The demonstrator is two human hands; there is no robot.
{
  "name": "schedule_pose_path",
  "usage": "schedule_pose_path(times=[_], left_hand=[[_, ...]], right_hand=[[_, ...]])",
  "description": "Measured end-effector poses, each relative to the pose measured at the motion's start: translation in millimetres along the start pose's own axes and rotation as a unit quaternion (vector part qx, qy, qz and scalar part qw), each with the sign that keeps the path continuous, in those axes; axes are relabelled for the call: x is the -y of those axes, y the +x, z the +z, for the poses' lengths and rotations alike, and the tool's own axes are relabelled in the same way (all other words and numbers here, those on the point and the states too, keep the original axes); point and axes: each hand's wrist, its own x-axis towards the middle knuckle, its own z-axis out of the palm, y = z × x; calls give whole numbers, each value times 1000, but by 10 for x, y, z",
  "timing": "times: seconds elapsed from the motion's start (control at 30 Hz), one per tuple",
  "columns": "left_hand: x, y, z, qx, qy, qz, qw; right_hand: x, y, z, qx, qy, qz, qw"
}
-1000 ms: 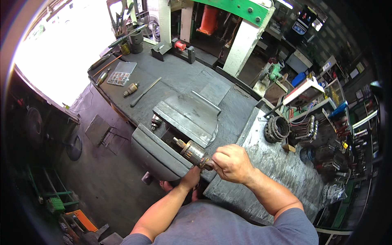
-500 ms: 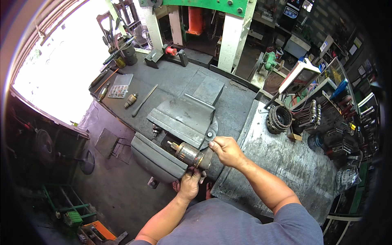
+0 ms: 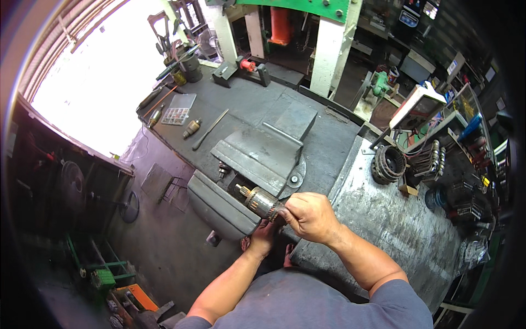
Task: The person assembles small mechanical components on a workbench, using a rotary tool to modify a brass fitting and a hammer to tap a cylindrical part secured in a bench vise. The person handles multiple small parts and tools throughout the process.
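A motor armature [image 3: 262,203] with a splined shaft end lies lengthwise between the jaws of a big grey bench vise [image 3: 255,159]; whether the jaws pinch it I cannot tell. At its near end my right hand [image 3: 313,217] is closed, the thumb and bent fingers pressed against the end. What those fingers grip is hidden behind them. From below, my left hand [image 3: 264,237] reaches up to the same end with its fingers curled in shadow, touching the underside. A small metal part [image 3: 222,169] sits farther along between the jaws.
On the dark bench lie a file [image 3: 211,130], a small cylindrical part [image 3: 192,129] and a compartment box [image 3: 179,109]. To the right, a metal-topped table [image 3: 378,214] carries a ring-shaped stator [image 3: 388,164]. A green bench grinder [image 3: 380,83] stands beyond.
Both hands have come in closer to the armature's near end. A grey strip-like piece beside that end, visible earlier between my hands, is now covered by them. The whole view has shifted slightly.
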Motion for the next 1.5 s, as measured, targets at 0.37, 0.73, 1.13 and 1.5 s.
schedule_pose_path(times=[0.37, 0.73, 1.13, 1.5], left_hand=[[412, 143, -251, -17, 185, 62, 981], [305, 186, -347, 92, 210, 146, 962], [56, -96, -74, 110, -26, 40, 993], [-96, -217, 130, 71, -59, 53, 994]], right_hand=[[120, 112, -124, 46, -36, -75, 995], [151, 157, -206, 32, -32, -42, 998], [-18, 133, -128, -29, -40, 101, 994], [-190, -157, 369, -38, 187, 240, 952]])
